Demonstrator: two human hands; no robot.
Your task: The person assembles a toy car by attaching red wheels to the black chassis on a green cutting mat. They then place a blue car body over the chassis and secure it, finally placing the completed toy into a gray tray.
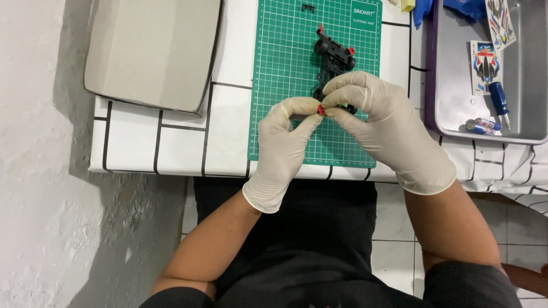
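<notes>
where the two gloved hands meet, a tiny red part (pixel 321 110) sits pinched between the fingertips, just over the near end of a small black toy car frame (pixel 334 60). the red part looks very light and hard, like plastic, and so small that it could slip out of smooth gloves. i think it is best held by its sides with just the tips of thumb and finger, softly, since a hard squeeze could make it pop away.

the left hand (pixel 283 142) has its thumb and first finger closed on the red part, and the other fingers curl in. the right hand (pixel 383 122) pinches the same spot from the other side, with its fingers bent over the near end of the car frame. the frame looks light and stiff too, with black wheels and little red bits that could snap. it lies on a green cutting mat (pixel 285 85).

the mat rests on a white table cloth with black lines (pixel 171 142). a grey box lid (pixel 151 51) lies well to the left. a metal tray (pixel 528 74) on the right holds sticker sheets, a blue screwdriver (pixel 500 101) and small batteries (pixel 482 125).
</notes>
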